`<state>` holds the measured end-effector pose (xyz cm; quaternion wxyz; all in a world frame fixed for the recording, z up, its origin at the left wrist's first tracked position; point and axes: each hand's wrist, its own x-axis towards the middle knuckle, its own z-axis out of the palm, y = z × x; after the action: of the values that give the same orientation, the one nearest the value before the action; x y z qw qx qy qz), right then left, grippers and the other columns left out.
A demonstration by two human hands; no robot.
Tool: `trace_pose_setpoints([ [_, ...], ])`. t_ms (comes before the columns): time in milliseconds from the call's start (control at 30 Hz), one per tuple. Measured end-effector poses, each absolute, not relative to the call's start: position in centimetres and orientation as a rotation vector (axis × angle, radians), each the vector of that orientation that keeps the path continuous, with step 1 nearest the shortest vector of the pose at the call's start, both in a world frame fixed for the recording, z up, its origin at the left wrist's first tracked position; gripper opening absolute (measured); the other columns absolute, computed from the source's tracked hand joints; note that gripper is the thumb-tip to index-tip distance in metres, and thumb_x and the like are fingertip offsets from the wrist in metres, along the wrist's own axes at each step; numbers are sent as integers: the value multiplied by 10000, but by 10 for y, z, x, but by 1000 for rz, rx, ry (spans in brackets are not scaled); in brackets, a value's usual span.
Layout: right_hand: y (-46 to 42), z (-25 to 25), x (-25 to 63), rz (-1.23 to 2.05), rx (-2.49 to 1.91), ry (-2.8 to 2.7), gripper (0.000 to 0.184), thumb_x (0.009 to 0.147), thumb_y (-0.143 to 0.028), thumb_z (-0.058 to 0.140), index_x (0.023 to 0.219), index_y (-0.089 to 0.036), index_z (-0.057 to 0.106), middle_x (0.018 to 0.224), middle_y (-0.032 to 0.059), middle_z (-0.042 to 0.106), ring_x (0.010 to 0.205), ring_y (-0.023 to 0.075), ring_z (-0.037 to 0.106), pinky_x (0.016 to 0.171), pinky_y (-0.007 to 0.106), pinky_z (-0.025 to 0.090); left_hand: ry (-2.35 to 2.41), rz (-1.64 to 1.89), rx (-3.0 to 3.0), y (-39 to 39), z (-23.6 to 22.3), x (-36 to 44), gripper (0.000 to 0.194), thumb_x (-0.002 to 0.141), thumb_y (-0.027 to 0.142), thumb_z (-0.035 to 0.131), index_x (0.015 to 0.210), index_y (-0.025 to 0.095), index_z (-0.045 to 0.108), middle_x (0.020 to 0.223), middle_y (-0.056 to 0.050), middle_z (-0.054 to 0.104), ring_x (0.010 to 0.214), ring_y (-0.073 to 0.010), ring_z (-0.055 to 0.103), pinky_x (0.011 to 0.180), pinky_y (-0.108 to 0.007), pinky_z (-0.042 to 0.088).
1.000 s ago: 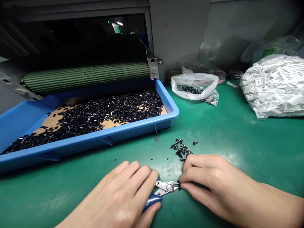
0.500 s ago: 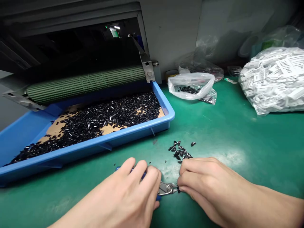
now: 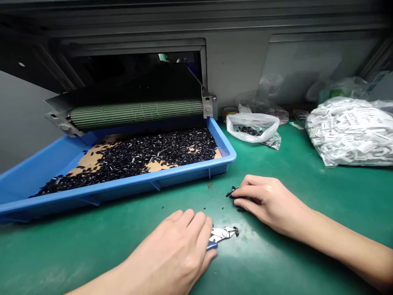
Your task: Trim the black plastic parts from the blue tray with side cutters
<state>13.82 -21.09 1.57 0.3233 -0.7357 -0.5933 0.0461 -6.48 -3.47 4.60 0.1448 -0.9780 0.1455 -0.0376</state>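
Observation:
My left hand (image 3: 187,246) is wrapped round a pair of blue-handled nippers (image 3: 221,233), its silver jaws pointing right. At the jaw tips sits a small dark curved piece (image 3: 236,231); whether it is clamped or just touching I cannot tell. Up and to the right, my right hand (image 3: 267,200) reaches into the little pile of black plastic pieces (image 3: 233,190) on the green table. Its thumb and forefinger close around pieces there, and the hand covers most of the pile.
A blue tray (image 3: 184,174) full of black pieces stands at the left, under the end of a green conveyor belt (image 3: 138,114). Behind my right hand lies an open plastic bag (image 3: 267,131) with black pieces. A big bag of white parts (image 3: 353,135) sits at the right.
My right hand has left the nippers' tips and moved up to the pile. The nippers stay in my left hand, with a dark piece now showing at the jaws. The head view has tilted up.

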Motion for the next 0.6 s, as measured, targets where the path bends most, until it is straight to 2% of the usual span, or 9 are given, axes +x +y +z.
trace_pose_setpoints([
  [100,-207,13,140,83,-1954,-1603,165,1028,-201,611,1002,-181,774,977,51,676,801,179,644,735,318,479,355,-150,-2872,-30,43,-68,224,1018,311,598,1146,148,683,1019,-80,687,874,-287,655,721,-454,581],
  [233,-209,17,131,48,-1900,-1618,134,1046,-200,583,1037,-162,711,956,47,671,808,180,619,731,315,466,343,-223,-2875,-26,41,-70,230,1028,290,580,1163,151,704,1060,-83,721,872,-290,657,730,-461,554],
  [433,-211,15,115,25,-1886,-1870,237,1064,-106,478,990,-130,702,911,76,644,784,203,582,692,329,459,316,-412,-2916,-21,36,-67,413,1113,270,317,1174,139,704,1046,-87,735,882,-281,661,782,-461,514],
  [600,-218,17,110,108,-1912,-1969,239,1040,-53,469,1113,-132,683,995,87,654,835,220,590,728,345,483,300,-465,-2914,-21,31,-66,439,1114,282,294,1178,124,699,1015,-99,727,882,-294,666,737,-450,501],
])
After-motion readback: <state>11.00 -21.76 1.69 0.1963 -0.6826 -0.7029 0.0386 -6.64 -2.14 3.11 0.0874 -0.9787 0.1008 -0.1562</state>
